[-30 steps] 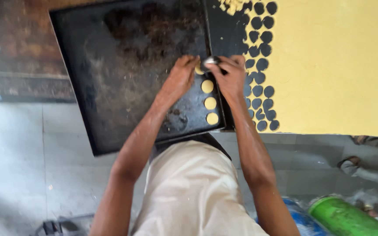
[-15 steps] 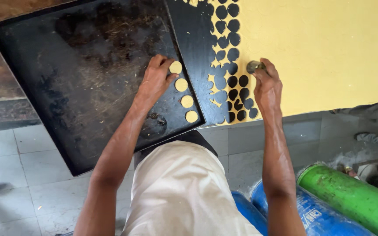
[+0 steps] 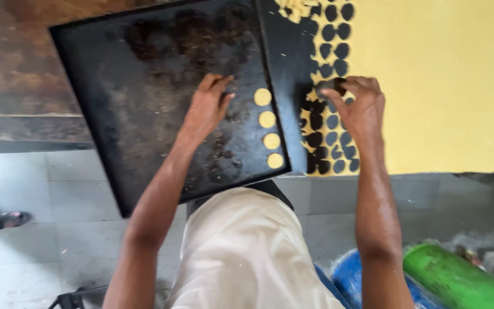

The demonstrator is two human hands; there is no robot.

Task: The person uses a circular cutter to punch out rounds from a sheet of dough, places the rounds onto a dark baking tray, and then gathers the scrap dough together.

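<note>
The right hand is pinching a small dark round cutter between curled fingertips, pressing it down on the sheet of pale yellow rolled dough, while the left hand is lying flat and empty, fingers slightly spread, on the large black metal baking tray. Going from the left, a worn brown wooden surface is showing beside the tray, above grey floor tiles. The tray itself is looking dull and scuffed, with rusty brown patches and crusted crumbs across its flat bottom and a low raised rim. Just right of the left hand, four small yellow dough discs are sitting in a neat column near the tray's right edge, smooth, flat and round, apart from one another. Further right, the dough sheet is lying smooth and matte, its left strip punched with rows of round dark holes. At the lower right, a blue cylinder and a green cylinder are resting on the floor.
</note>
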